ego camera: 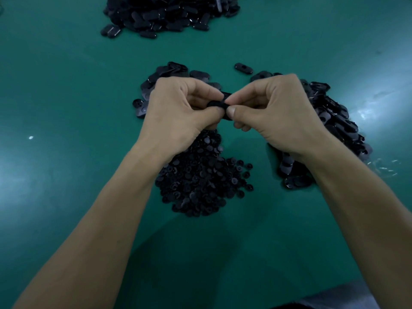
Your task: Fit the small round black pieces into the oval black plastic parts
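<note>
Your left hand [178, 110] and right hand [274, 112] meet above the middle of the green table [66, 85], fingertips almost touching. Between them you hold one oval part [217, 104], lifted off the surface. The fingers of your left hand curl around its left end, and your right thumb and forefinger pinch its right end, with the other right fingers tucked under. Most of the part is covered by your fingers, so you cannot tell whether a round piece is already seated in it. Just below your hands, at six o'clock, lies the heap of small round pieces [200, 179], partly under your left wrist. At eleven o'clock from your hands, a small pile of oval parts [178, 70] shows behind your left knuckles. A longer pile of oval parts [334, 117] runs from two o'clock to four o'clock, beside and under your right hand. A single oval part [243, 68] lies alone at twelve o'clock, between those two piles. Well beyond it, at the far edge at eleven o'clock, sits a large heap of oval parts [169, 14]. A white speck [31, 137] rests on the table far out at nine o'clock.
</note>
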### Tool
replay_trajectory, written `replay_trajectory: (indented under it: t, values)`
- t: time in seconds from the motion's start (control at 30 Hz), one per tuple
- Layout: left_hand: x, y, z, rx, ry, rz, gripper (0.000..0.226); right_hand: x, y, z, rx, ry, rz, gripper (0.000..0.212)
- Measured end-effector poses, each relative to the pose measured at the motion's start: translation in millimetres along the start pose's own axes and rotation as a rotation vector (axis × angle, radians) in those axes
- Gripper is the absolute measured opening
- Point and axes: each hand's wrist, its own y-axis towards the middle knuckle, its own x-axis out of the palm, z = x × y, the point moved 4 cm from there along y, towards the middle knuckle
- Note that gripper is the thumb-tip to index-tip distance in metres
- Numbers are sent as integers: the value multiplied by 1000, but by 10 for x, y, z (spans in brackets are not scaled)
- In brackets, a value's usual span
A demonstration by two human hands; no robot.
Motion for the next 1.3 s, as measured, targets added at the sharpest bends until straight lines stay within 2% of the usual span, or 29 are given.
replay_trajectory:
  t: [0.1, 0.17, 0.33, 0.53, 0.63, 0.7, 0.8, 0.9, 1.13, 1.23, 1.3]
  values:
    - [-25, 17, -49, -9, 53, 37, 18, 39, 27, 88, 34, 9, -26, 23]
    - [-89, 40, -111, -30, 66, 100, 19, 37, 58, 193, 74, -57, 7, 20]
    - [-297, 105, -271, -75, 47, 278, 21, -111, 84, 400, 133, -470, 182, 36]
    - [-379, 143, -413, -124, 86, 363, 20, -43, 249, 477, 158, -712, 48, 46]
    - [-427, 151, -445, -139, 92, 396, 21, -88, 253, 470, 189, -827, 140, 43]
    - [-436, 161, -449, -149, 71, 388, 22, -103, 244, 490, 226, -863, 131, 42]
    - [-395, 161, -423, -148, 64, 353, 32, -97, 236, 516, 229, -885, 100, 39]
    - [-352, 137, -374, -137, 45, 316, 36, -104, 221, 502, 172, -883, 171, 32]
    - [-289, 114, -232, -65, 27, 277, 13, -102, 209, 511, 91, -854, 257, 25]
    - [-215, 100, -188, -67, 22, 187, 12, -132, 184, 471, 77, -648, 291, 22]
    - [-146, 86, -174, -77, 4, 119, 12, -133, 157, 430, 98, -363, 235, 18]
